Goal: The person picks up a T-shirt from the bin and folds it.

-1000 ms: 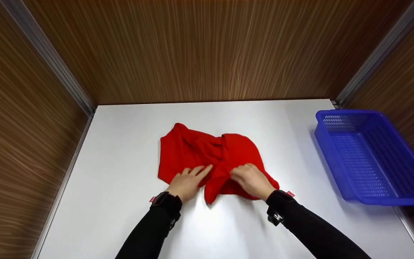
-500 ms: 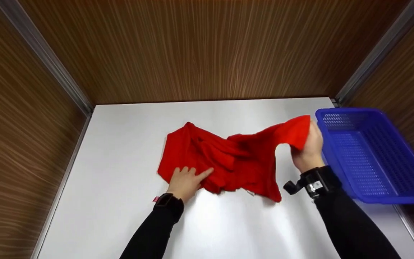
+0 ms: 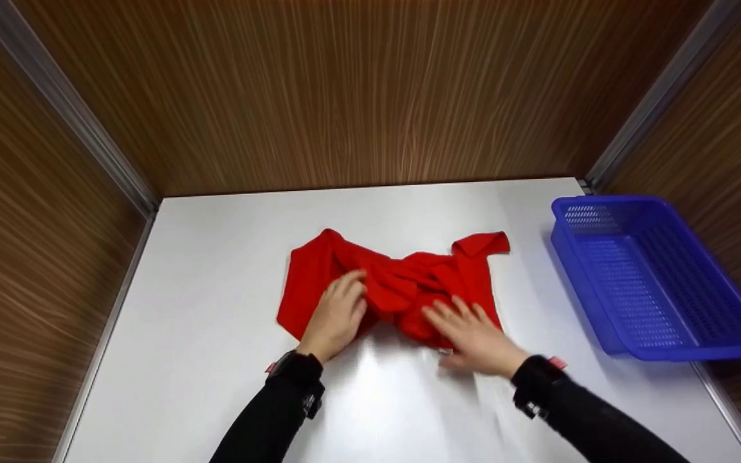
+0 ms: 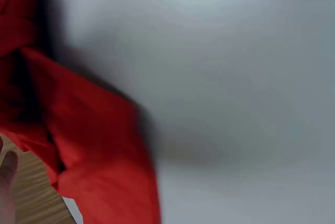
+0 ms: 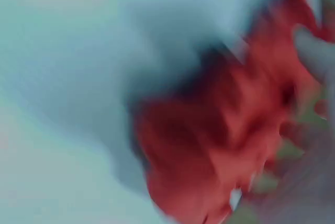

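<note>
A crumpled red garment lies on the white table, with a narrow sleeve-like end turned out at the upper right. My left hand grips its near-left part with bent fingers and thumb, and the front edge there rises off the table over a shadow. At its near-right side my right hand spreads its fingers over the fabric. In the left wrist view a fingertip shows at the left edge beside the garment. The right wrist view is blurred, with the fingers against the red fabric.
A blue perforated basket stands at the right of the table. Wood-grain panels close off the back and both sides. Bare white tabletop extends left of the garment.
My right hand swept right, pulling out an end of the garment beside the basket, then let go and came back to the near side. My left hand moved slightly up and now lifts fabric.
</note>
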`<move>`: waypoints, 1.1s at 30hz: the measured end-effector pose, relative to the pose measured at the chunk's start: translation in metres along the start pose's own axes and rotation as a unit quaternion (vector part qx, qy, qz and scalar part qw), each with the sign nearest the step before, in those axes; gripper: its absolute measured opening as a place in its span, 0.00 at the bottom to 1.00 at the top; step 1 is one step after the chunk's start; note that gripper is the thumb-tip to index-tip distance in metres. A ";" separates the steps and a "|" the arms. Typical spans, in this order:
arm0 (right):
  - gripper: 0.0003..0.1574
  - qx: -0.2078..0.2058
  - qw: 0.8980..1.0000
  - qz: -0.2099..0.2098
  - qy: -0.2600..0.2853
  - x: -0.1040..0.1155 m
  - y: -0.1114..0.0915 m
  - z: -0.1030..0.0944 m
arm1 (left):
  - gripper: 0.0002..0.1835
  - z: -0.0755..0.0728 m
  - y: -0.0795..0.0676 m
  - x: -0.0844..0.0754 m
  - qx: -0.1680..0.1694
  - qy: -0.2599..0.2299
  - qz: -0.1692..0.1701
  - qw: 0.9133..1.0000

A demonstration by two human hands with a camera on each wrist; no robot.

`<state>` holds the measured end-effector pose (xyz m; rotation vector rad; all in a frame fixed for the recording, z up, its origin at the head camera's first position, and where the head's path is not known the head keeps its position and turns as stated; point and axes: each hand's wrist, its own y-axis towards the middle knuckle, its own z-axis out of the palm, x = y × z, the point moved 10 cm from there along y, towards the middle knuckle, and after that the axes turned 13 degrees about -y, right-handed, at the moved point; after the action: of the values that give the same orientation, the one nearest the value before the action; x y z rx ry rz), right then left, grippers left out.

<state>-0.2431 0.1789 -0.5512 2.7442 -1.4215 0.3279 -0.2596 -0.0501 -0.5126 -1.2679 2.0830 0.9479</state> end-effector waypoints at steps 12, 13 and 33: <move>0.29 -0.116 0.950 0.203 0.206 -0.079 0.003 -0.030 | 0.01 -0.077 0.008 0.010 -0.176 -0.290 -0.060 0.939; 0.28 -0.118 0.929 0.222 0.270 -0.085 0.003 -0.037 | 0.03 -0.081 0.009 0.012 -0.184 -0.290 -0.062 0.937; 0.09 -0.097 0.971 0.151 0.160 -0.092 0.003 -0.110 | 0.29 -0.069 0.002 0.033 0.164 -0.097 -0.219 0.957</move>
<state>-0.3158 0.2651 -0.4624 2.1994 -1.6721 0.5772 -0.2804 -0.1209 -0.4933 -1.3184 1.6263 0.4809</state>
